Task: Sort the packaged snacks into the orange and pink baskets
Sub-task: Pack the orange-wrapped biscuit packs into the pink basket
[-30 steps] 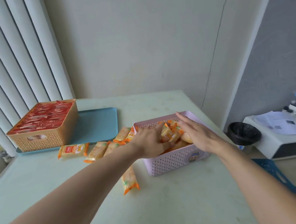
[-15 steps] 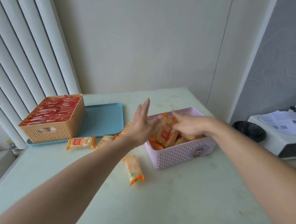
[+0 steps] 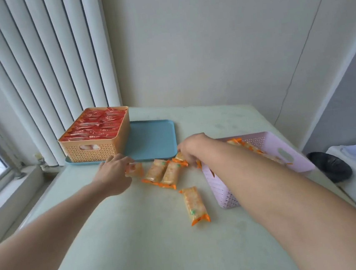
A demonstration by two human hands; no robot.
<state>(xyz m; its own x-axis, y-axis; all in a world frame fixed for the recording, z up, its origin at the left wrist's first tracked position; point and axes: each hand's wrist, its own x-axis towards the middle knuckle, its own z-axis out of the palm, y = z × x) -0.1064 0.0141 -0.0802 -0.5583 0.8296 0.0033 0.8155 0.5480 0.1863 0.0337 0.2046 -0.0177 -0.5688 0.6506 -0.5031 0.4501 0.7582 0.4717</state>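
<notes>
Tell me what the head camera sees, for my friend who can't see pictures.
Two hands reach for yellow snack packets on a pale table: the left hand grips one, the right hand touches another. An orange basket holds red packets; a pink basket holds yellow ones.

Near table [image 3: 140, 247] lies open; loose snack packets [image 3: 195, 205] clutter the middle.

Both bare forearms stretch forward, the left hand [image 3: 113, 173] with fingers curled round a snack [image 3: 135, 170] and the right hand [image 3: 192, 147] curled downward, knuckles up, over another.
</notes>
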